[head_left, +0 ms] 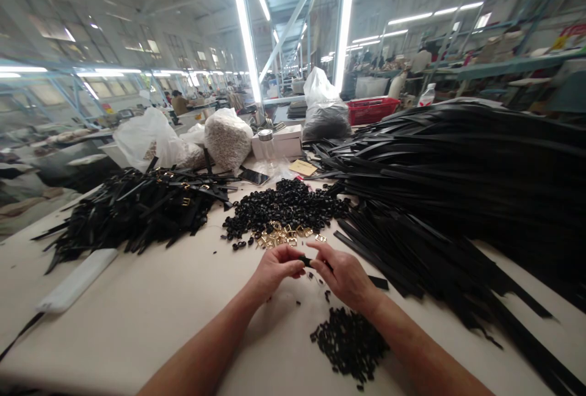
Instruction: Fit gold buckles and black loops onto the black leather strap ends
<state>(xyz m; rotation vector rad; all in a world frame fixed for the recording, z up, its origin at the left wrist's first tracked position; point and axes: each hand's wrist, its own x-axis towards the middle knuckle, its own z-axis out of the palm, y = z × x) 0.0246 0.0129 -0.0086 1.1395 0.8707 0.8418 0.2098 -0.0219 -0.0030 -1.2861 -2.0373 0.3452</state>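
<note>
Both hands meet over the middle of the table, pinching a short stretch of black strap (306, 260) between them. My left hand (278, 269) has thumb and fingers closed at the strap's left side. My right hand (344, 274) grips it from the right, and a black strap end shows beyond that hand. Just past the fingertips lie gold buckles (277, 236), at the front of a heap of small black loops (288, 204). Close to my right forearm is a pile of tiny black pieces (350, 344). Fingers hide most of the held part.
Long black straps (458, 182) are heaped along the right. At the left lies a pile of buckled straps (141, 207), with a white power bank-like block (77, 280) before it. A phone (254, 176), a glass jar (266, 149), filled bags (227, 140) and a red basket (373, 110) stand behind.
</note>
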